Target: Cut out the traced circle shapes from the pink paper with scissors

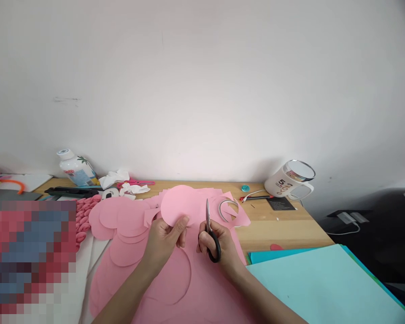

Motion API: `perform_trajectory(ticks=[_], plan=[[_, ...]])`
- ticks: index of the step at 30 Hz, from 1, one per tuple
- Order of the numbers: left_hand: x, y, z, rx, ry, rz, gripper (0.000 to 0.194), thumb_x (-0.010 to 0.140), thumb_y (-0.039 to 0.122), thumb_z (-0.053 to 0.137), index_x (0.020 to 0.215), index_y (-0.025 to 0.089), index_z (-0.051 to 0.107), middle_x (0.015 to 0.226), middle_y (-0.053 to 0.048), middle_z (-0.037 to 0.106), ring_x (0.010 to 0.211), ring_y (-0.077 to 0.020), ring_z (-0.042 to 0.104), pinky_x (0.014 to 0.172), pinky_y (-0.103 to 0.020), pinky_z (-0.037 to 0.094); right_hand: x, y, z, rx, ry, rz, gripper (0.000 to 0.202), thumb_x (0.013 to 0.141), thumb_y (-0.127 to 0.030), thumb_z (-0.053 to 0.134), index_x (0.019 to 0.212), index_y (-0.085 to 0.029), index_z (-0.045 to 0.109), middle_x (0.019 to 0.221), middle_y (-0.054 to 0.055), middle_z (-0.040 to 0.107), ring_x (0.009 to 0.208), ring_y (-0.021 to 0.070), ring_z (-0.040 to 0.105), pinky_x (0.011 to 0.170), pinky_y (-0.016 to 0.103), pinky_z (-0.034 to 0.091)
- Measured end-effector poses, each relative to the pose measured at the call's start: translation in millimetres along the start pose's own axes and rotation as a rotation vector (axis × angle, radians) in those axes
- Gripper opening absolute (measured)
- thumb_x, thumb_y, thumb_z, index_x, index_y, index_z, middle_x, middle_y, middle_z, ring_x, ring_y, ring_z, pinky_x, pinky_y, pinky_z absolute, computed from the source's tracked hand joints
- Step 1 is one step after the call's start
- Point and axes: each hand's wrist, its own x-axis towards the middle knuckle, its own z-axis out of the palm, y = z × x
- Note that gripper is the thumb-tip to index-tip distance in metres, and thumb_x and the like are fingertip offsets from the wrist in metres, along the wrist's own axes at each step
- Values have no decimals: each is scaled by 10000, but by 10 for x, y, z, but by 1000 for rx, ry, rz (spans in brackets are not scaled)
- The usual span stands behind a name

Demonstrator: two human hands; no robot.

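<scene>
My left hand (167,238) pinches the lower edge of a round pink paper circle (178,204) between thumb and fingers. A pair of scissors (208,213) with black handles is in my right hand (219,243), blades pointing up and apparently closed. The scissors are apart from the circle, a little to its right. Beneath both hands lie large pink paper sheets (216,288), one with a cut curve. Several more pink paper circles (130,247) overlap in a pile to the left.
A white mug (281,182) stands at the back right, near a roll of tape (227,209). Light blue sheets (327,283) lie at the right. A white bottle (76,168), crumpled tissues (114,178) and pink scissors (138,182) sit along the wall.
</scene>
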Motion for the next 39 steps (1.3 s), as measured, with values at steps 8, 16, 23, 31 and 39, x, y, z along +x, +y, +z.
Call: perform_trajectory(ticks=[8,16,23,31,39], plan=[[114,37,-118,-638,727,76,368,770,427,585,534,182,445,409,72,441,345,-81,408,375,-209,314,63,120,-25,66,103,67,266,760,-329,585,574,-198,447,409,-76,412,409,80,359,464,218,383],[169,7,-163,-688,695,76,241,703,373,655,712,193,494,557,63,546,487,-122,565,512,-252,458,49,71,-29,72,153,54,317,775,-396,599,579,-196,450,456,-65,422,454,91,385,482,218,372],[5,-86,3,583,332,260,100,804,309,530,797,224,583,630,20,620,564,-142,571,542,-243,395,122,156,-83,267,262,88,312,766,-379,610,576,-195,443,483,-63,406,462,95,360,489,237,403],[73,-225,-15,921,68,222,298,765,234,589,1062,231,570,599,37,642,588,-186,563,673,-326,405,133,159,-86,250,269,48,298,756,-397,608,593,-194,463,499,-51,420,476,111,378,491,259,407],[-5,-86,-2,84,340,344,196,740,237,614,935,244,638,721,-6,625,699,-162,598,612,-243,456,48,89,-110,-102,456,-247,191,751,-306,631,897,-227,536,896,24,588,865,191,560,774,328,436]])
